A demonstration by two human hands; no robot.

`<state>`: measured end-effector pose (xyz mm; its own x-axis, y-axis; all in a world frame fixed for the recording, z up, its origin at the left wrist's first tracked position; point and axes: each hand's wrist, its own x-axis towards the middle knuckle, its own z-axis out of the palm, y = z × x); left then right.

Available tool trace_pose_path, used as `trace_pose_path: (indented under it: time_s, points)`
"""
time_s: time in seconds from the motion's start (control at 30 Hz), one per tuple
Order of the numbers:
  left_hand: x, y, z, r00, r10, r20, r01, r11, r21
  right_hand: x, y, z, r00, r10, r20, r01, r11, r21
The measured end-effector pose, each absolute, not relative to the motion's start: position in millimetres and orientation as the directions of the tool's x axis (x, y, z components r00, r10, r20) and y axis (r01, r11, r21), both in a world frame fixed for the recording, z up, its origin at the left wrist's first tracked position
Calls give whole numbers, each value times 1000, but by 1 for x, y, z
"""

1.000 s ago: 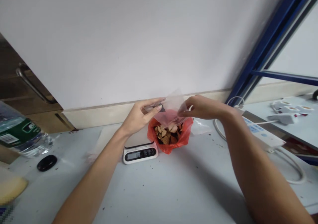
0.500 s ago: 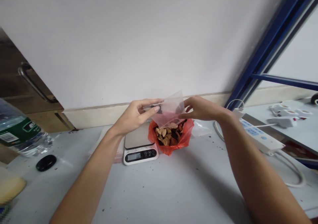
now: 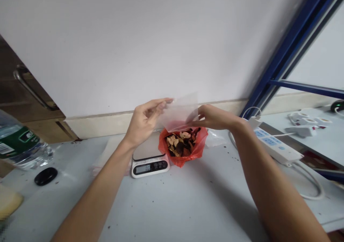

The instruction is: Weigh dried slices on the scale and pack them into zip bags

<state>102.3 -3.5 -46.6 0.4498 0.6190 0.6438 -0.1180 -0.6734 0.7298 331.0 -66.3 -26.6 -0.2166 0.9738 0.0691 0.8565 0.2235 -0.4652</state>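
Observation:
A small clear plastic bag (image 3: 181, 109) is stretched between my two hands, above a red plastic bag (image 3: 182, 160). My left hand (image 3: 143, 122) pinches its left edge near the top. Fingers of my right hand (image 3: 211, 116) grip the lower right side. Brown and tan dried slices (image 3: 181, 143) fill the open mouth of the red bag. Just left of that bag, a white digital kitchen scale (image 3: 150, 167) has a bare plate under my left hand, and its display appears to read 0.0.
Flat clear bags (image 3: 109, 150) lie left of the scale, partly behind my left forearm. A large water bottle (image 3: 23, 145) and a black oval object (image 3: 45, 176) are at the left. On the right are a power strip (image 3: 279, 145) with its cable and a blue metal frame (image 3: 279, 56).
The small clear bag has been turned and spread flatter. My left hand has shifted slightly left and up along it, while my right hand stays at the lower right.

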Motion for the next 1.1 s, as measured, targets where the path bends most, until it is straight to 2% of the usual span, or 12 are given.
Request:
trace_pose_path:
  time_s: [0.13, 0.27, 0.4, 0.6, 0.67, 0.73, 0.8, 0.83, 0.9, 0.97, 1.03, 1.1]
  points:
    - [93, 3, -43, 363, 677, 641, -125, -646, 753, 332, -67, -28, -195, 969, 151, 783, 246, -571]
    - [79, 8, -36, 437, 698, 567, 53, -649, 759, 328, -67, -31, -187, 950, 248, 647, 309, -697]
    - [60, 15, -28, 463, 711, 530, 118, -641, 758, 319, -63, -36, -184, 937, 298, 513, 350, -784]
    - [0, 39, -21, 504, 786, 357, 272, -537, 798, 282, -50, -42, -22, 907, 420, 391, 395, -832]
    - [-27, 49, -23, 514, 809, 285, 371, -510, 776, 257, -43, -46, 15, 861, 509, 434, 453, -779]
    - [-54, 58, -28, 452, 857, 246, 484, -467, 740, 226, -35, -50, -8, 775, 632, 538, 536, -650]
    - [-80, 63, -34, 378, 908, 182, 598, -389, 701, 191, -29, -57, -152, 682, 715, 648, 615, -449]
    - [-91, 64, -37, 354, 926, 130, 635, -340, 694, 173, -26, -61, -259, 657, 708, 689, 639, -341]
    - [-108, 65, -42, 325, 946, 8, 669, -236, 705, 140, -23, -70, -459, 654, 601, 739, 657, -151]
    - [-118, 64, -47, 322, 943, -81, 662, -163, 732, 114, -22, -83, -617, 667, 418, 724, 689, -31]
    - [-120, 64, -50, 347, 932, -107, 649, -156, 744, 96, -22, -96, -715, 656, 241, 678, 735, 10]
    - [-116, 67, -52, 405, 908, -109, 648, -201, 734, 88, -25, -109, -755, 643, 128, 648, 762, -8]
